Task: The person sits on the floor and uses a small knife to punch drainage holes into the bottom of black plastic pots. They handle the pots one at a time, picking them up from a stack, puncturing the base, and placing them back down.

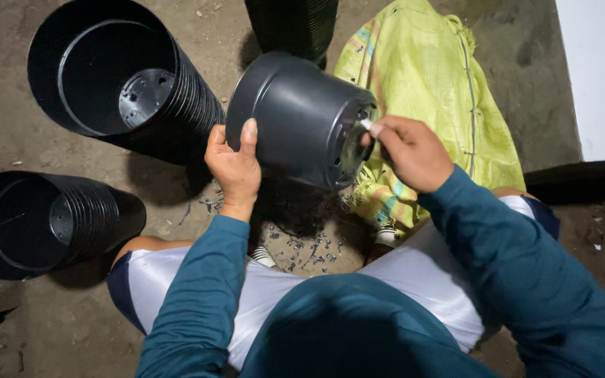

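A black plastic flower pot (295, 115) is held sideways above my lap, its bottom facing right. My left hand (234, 164) grips the pot's rim at the left, thumb on the wall. My right hand (409, 150) is at the pot's bottom, its fingers pinched on a small thin metal tool (365, 124) that touches the base. Small black plastic shavings (306, 252) lie on the ground between my knees.
Two stacks of nested black pots lie on their sides at the left, one large (117, 77) and one lower (43, 220). Another dark stack (292, 24) stands at the top. A yellow-green woven sack (435, 91) lies on the dirt floor to the right. A white wall (600, 70) is at the far right.
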